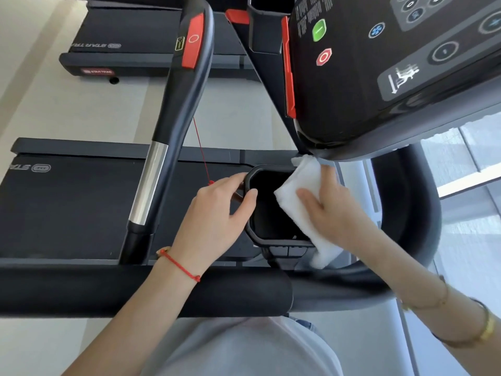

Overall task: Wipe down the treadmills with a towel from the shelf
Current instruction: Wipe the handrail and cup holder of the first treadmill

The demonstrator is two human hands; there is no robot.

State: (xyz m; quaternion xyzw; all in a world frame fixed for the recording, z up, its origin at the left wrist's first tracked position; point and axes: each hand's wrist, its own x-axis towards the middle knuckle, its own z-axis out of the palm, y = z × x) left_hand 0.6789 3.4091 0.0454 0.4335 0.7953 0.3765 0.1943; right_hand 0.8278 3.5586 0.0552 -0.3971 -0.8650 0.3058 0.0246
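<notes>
Head view: the right hand (334, 210) lies with fingers straight and flat on a folded white towel (298, 191), pressing it against the right rim of a black cup holder (273, 241) on the near treadmill (67, 213). The towel drapes over that rim, its upper corner just under the console (393, 77) and its lower end hanging past the holder's front corner. The left hand (217, 215) rests on the holder's left rim, fingers curled round the edge and thumb reaching across toward the opening. A red string bracelet (180, 265) circles the left wrist; gold bangles (485, 328) sit on the right forearm. A thin red cord (200, 150) hangs from the handrail (176, 109) down to a clip near the left hand. A second treadmill (130, 36) stands beyond, on the pale floor (67, 109).
</notes>
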